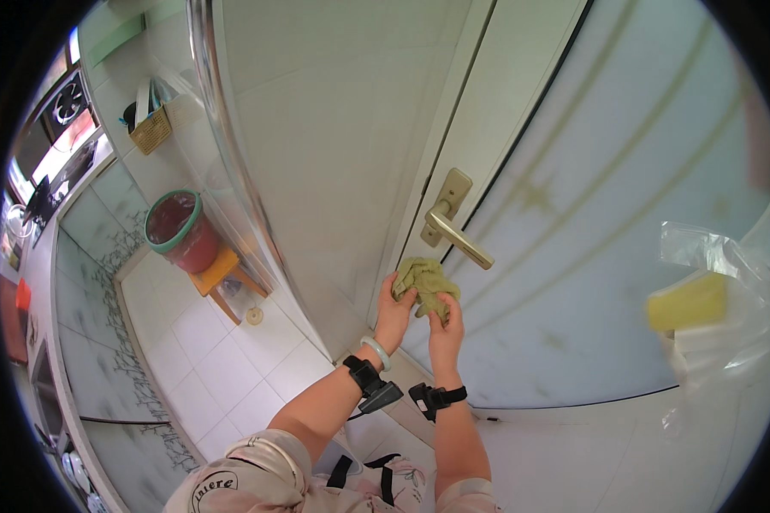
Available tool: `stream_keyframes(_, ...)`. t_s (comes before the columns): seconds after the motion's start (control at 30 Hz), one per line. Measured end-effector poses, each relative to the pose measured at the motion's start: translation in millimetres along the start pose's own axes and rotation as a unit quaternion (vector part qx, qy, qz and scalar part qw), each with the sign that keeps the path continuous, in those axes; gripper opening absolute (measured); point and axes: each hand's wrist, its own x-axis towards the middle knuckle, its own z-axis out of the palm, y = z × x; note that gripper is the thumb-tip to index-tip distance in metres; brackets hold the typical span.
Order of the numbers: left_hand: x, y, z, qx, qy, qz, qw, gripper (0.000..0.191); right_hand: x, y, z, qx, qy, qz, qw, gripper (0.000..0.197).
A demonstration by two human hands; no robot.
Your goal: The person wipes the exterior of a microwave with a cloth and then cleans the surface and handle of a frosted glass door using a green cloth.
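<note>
A crumpled yellow-green cloth [427, 282] is bunched between my two hands, in front of the white door. My left hand [394, 314] grips its left side, with the thumb on the near face. On the lower right edge, my right hand [446, 324] pinches the cloth between thumb and fingers. Just above and to the right is the door's gold lever handle [459, 238] on its backplate [454, 186]. Beside the handle, a frosted glass panel [590, 256] with brownish curved lines fills the right of the door.
A red bin with a green rim [173, 221] stands on a wooden stool [221, 272] at the left. A wicker basket [151, 130] hangs on the tiled wall. Clear plastic [718, 346] and a yellow item [686, 301] hang at the right. A counter [51, 288] runs along the far left.
</note>
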Motion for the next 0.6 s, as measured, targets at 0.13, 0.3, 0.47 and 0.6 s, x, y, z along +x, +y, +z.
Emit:
stream_keyframes(0.13, 10, 17, 16, 0.052, 0.014, 0.164, 0.985, 0.05, 18, -22, -7, -0.014, -0.012, -0.094, 0.995, 0.039)
stream_keyframes(0.3, 41, 28, 51, 0.23, 0.037, 0.335, 0.913, 0.062, 58, -33, -7, -0.105, -0.02, -0.228, 0.968, 0.045)
stream_keyframes(0.47, 61, -11, 44, 0.226, 0.019, 0.358, 0.906, 0.068, 64, -13, 2, -0.174, -0.021, -0.239, 0.955, 0.043)
stream_keyframes(0.6, 66, -46, 28, 0.221, 0.017, 0.334, 0.916, 0.067, 57, 24, 8, -0.176, -0.03, -0.232, 0.956, 0.04)
